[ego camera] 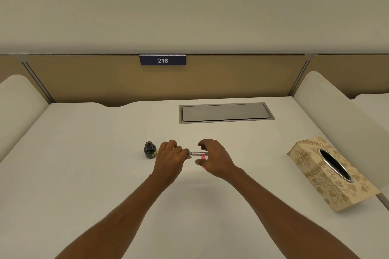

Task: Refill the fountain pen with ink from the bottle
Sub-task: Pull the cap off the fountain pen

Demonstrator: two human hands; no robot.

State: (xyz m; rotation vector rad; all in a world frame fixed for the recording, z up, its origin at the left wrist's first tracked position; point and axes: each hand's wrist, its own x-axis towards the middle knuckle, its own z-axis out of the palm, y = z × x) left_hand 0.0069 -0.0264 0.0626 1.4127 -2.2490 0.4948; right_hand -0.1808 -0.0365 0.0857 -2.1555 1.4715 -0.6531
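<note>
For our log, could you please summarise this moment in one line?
left hand: pinches fountain pen | right hand: other end, grip unclear | ink bottle: uncapped

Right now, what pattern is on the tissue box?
Beige tissue box with a golden floral pattern; head view.

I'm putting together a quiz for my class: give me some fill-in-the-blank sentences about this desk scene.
1. The ink bottle stands just left of the left hand, with no ___ on it.
2. The left hand pinches one end of a ___.
3. The blue sign reads ___.
Missing words: cap; pen; 216.
</note>
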